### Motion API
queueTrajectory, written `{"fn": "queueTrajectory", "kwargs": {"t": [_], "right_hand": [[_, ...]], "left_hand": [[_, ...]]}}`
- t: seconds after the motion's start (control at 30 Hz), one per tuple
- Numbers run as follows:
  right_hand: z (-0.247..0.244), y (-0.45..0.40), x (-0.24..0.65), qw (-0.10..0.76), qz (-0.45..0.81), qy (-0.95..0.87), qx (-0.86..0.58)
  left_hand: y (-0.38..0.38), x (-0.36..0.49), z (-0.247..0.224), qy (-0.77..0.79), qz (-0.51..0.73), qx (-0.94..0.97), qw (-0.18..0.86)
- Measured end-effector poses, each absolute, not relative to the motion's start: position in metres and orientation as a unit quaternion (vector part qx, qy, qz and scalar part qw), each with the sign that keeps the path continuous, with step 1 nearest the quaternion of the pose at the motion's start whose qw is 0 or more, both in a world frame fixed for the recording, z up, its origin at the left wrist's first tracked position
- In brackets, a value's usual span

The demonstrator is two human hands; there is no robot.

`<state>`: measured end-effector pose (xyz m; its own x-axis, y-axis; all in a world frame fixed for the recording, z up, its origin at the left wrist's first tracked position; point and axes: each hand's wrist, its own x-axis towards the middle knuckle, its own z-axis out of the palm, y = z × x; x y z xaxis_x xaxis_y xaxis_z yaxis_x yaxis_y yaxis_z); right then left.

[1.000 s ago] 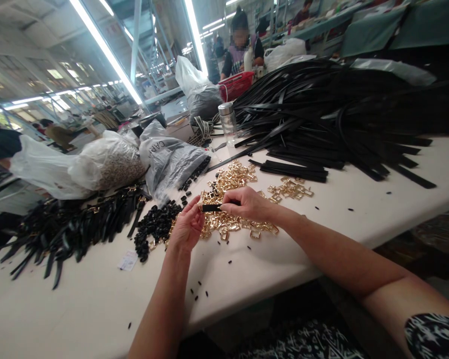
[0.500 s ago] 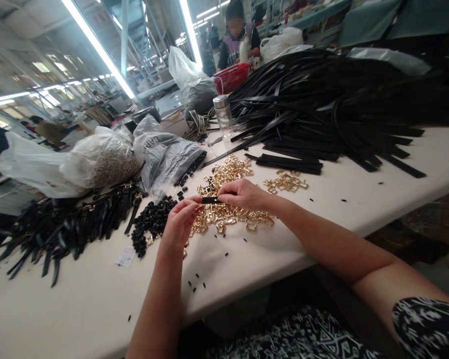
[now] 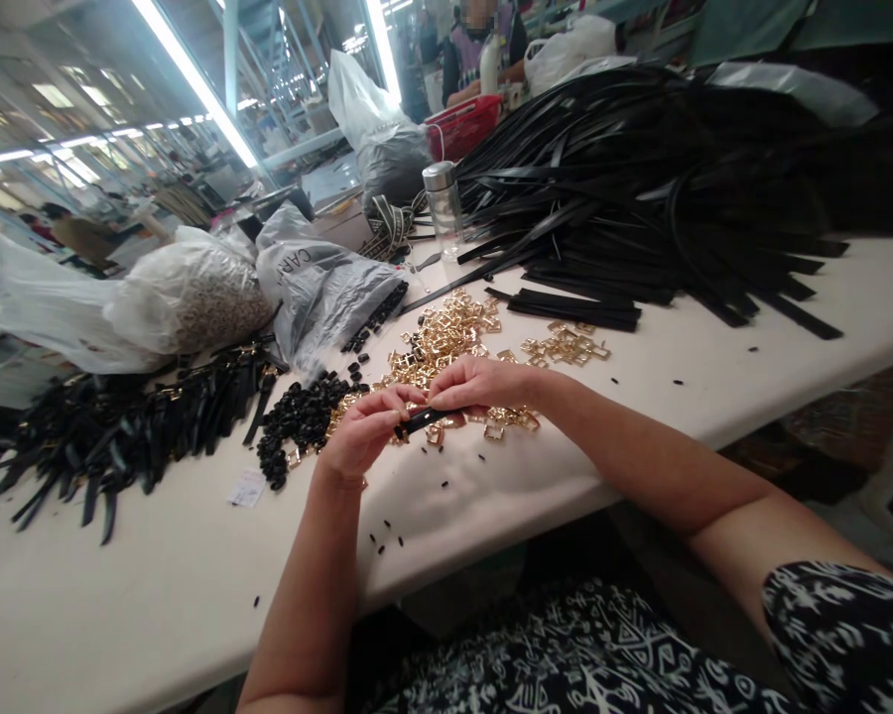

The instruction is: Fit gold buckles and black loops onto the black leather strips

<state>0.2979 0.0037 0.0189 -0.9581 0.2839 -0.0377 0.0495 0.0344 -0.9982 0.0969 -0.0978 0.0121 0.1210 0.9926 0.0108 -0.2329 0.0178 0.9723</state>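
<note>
The black strip (image 3: 421, 420) now slants rather than lying level, pinched in closed fingertips of left hand (image 3: 361, 433) and right hand (image 3: 485, 384), probably mid-adjustment.

Place: factory workshop, as I see it | long white tube lights (image 3: 193, 79) overhead | heaped long black flat straps (image 3: 610, 188) near the white worktable's (image 3: 721, 407) far edge | loose gold rectangular metal buckles (image 3: 446, 332)

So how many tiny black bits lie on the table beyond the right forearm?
3: a left bit, a middle bit and a right bit, close to the black straps. The forearm may hide more.
</note>
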Motion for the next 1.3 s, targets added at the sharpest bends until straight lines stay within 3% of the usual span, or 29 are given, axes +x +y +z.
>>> {"fn": "queueTrajectory", "kwargs": {"t": [0.13, 0.23, 0.47, 0.77, 0.87, 1.07, 1.3], "right_hand": [[0.015, 0.0, 0.294, 0.065, 0.69, -0.713, -0.111], [0.012, -0.007, 0.289, 0.111, 0.666, -0.722, -0.151], [0.014, -0.025, 0.278, 0.344, 0.539, -0.736, -0.222], [0.012, -0.031, 0.273, 0.365, 0.643, -0.645, -0.192], [0.012, -0.033, 0.272, 0.382, 0.64, -0.637, -0.193], [0.009, -0.037, 0.271, 0.399, 0.618, -0.642, -0.215], [0.01, -0.036, 0.269, 0.414, 0.602, -0.64, -0.235]], "left_hand": [[-0.098, 0.097, 0.013, 0.407, 0.507, 0.501, 0.571], [-0.097, 0.097, 0.015, 0.437, 0.506, 0.54, 0.511], [-0.097, 0.108, 0.019, 0.529, 0.561, 0.625, 0.121], [-0.101, 0.107, 0.015, 0.518, 0.531, 0.651, -0.161], [-0.104, 0.105, 0.011, 0.517, 0.543, 0.645, -0.149], [-0.107, 0.111, 0.007, 0.515, 0.636, 0.572, 0.051], [-0.105, 0.121, 0.009, 0.505, 0.67, 0.522, 0.153]]}}
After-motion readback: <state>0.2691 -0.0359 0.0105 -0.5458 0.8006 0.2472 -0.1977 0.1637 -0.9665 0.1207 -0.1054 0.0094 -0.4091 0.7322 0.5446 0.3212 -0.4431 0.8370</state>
